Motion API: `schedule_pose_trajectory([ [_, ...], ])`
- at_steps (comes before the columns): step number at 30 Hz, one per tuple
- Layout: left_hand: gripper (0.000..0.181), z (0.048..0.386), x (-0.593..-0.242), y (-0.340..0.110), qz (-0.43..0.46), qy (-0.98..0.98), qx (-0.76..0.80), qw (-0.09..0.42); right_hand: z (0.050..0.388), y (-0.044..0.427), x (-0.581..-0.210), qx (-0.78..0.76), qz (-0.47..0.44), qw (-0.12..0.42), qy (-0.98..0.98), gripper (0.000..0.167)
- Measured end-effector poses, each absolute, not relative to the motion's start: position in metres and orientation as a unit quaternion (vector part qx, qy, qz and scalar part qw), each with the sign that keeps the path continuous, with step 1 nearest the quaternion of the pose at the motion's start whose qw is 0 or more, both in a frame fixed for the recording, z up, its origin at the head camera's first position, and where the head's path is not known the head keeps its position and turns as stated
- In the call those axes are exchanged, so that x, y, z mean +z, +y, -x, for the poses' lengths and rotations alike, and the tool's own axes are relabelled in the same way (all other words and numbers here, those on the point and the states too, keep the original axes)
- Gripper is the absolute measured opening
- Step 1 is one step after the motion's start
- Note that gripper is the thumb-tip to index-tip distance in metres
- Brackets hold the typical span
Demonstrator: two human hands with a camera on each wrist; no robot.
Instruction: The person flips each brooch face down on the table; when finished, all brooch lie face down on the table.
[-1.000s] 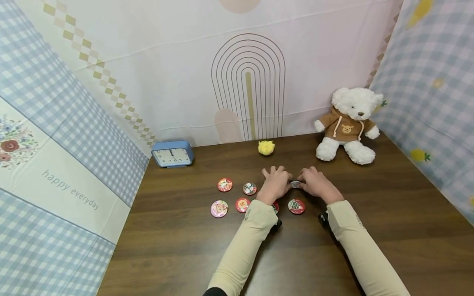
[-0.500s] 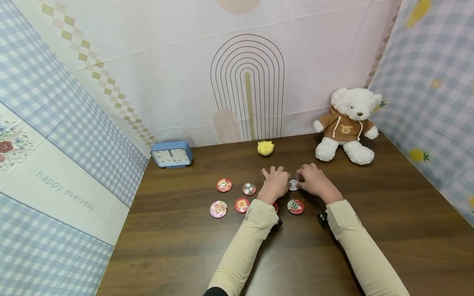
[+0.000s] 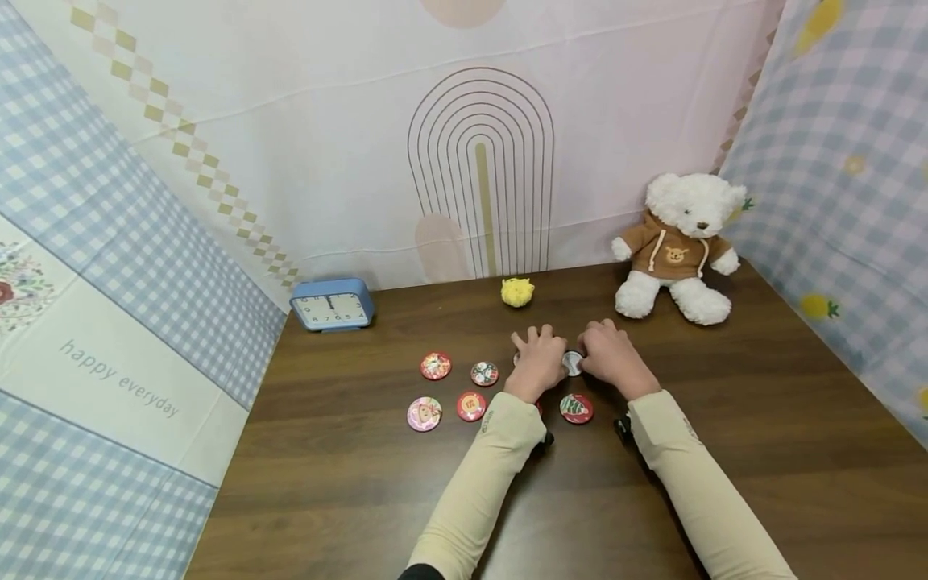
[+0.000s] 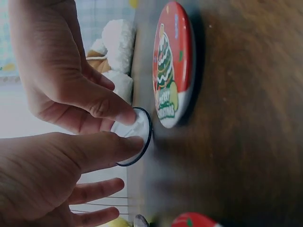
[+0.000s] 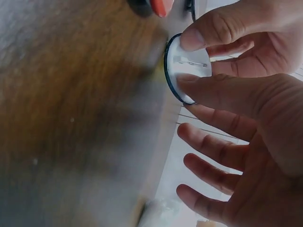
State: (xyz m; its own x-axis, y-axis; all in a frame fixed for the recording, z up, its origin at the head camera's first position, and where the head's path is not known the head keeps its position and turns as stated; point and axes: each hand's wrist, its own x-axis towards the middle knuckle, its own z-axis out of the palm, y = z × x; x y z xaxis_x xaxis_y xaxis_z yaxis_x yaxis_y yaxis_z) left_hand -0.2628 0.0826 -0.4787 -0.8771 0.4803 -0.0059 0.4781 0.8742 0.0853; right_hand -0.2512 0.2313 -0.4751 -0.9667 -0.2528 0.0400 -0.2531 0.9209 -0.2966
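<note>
Both hands pinch one round badge, its pale back with a pin clasp facing the wrists, as the right wrist view shows on the badge. My left hand has thumb and forefinger on its left side, other fingers spread. On its right side my right hand holds it by thumb and fingers. A red Christmas-tree badge lies nearer the body, also seen large in the left wrist view as a red badge. Beneath the left wrist another red badge is mostly hidden.
Left of the hands lie a red badge, a dark patterned badge, a pink badge and a red-gold badge. Behind stand a blue clock, a yellow fluffy ball and a white teddy bear.
The badge between the hands has tipped from nearly edge-on so that its pale back shows. The right hand has shifted slightly with it; the left hand has hardly moved.
</note>
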Motion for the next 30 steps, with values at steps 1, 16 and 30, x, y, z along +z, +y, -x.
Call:
schedule_pose_trajectory([
  [1,0.022,0.262,-0.479,0.083,-0.245,0.968,0.042,0.011,0.251,0.23,-0.476,0.153,-0.124,-0.006,-0.98,0.008],
  [16,0.021,0.264,-0.476,0.081,-0.24,0.968,0.06,0.045,0.26,0.233,-0.48,0.213,-0.094,-0.042,-0.972,0.004],
  [30,0.014,0.263,-0.477,0.077,-0.247,0.967,0.05,0.036,0.259,0.233,-0.479,0.218,-0.087,-0.056,-0.97,0.002],
])
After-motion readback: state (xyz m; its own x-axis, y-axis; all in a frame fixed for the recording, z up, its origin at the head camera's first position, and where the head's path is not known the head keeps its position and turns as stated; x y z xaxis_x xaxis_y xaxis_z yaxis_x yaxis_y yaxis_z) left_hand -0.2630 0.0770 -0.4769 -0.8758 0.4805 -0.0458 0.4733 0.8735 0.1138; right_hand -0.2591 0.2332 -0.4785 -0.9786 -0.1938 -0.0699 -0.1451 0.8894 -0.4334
